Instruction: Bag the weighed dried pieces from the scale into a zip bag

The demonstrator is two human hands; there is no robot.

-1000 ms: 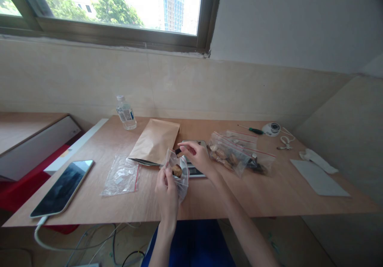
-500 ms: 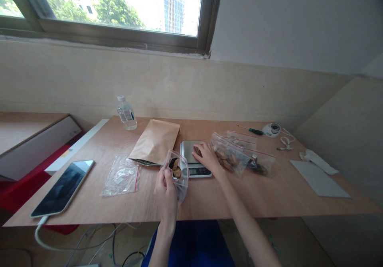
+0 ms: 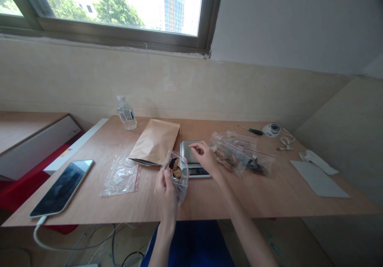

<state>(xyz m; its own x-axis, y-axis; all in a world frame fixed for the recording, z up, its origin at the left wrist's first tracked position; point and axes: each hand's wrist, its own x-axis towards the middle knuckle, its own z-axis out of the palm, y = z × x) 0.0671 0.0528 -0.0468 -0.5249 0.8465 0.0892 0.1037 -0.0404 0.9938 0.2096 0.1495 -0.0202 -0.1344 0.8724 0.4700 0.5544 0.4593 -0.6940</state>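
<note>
My left hand (image 3: pixel 166 187) is closed on the side of a clear zip bag (image 3: pixel 181 187), whose mouth gapes upward. Inside the bag show dried brown pieces (image 3: pixel 177 173), one of them round and tan. Over the metal plate of a kitchen scale (image 3: pixel 186 150) is my right hand (image 3: pixel 205 156), its index finger and thumb drawn together. Whatever is between those fingertips, if anything, is too small to make out. The right wrist partly covers the scale's dark display (image 3: pixel 197 171). Left of the scale lies a brown paper pouch (image 3: pixel 157 141).
Filled zip bags (image 3: pixel 229 153) lie right of the scale. On the left are an empty plastic bag (image 3: pixel 121 177), a phone (image 3: pixel 62 188) on a cable and a water bottle (image 3: pixel 127 114). A screwdriver (image 3: pixel 255 131), white camera (image 3: pixel 271 129) and white sheet (image 3: pixel 320 179) are at right.
My right hand's fingers have drawn together and shifted slightly left over the scale. A dark piece seen beneath them before no longer shows. My left hand and its bag have barely moved.
</note>
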